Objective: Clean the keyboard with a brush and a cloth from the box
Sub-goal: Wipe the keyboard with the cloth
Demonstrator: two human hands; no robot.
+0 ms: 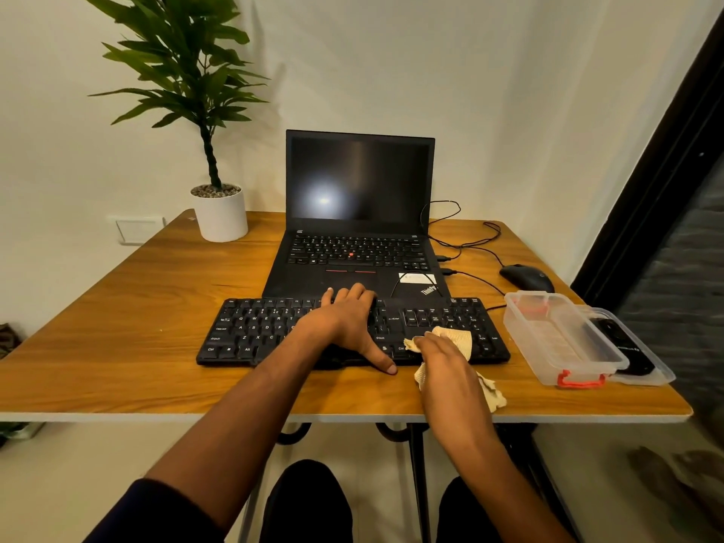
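A black keyboard [352, 333] lay flat on the wooden table [117, 307]; the left hand [344, 321] pressed open on its keys, steadying it; the right hand [446, 358] clutched a soft, limp cloth [456, 339], probably best bunched, at its right end

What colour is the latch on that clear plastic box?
Red-orange; the latch sits on the near end of the box, seen best in the head view.

Hidden: keyboard [352, 331] middle keys, under left hand [344, 323]. Cloth [458, 339] partly covered by right hand [450, 370]. Dark item [623, 346] behind box [564, 339]: indistinct. Plant [176, 64] top cropped.
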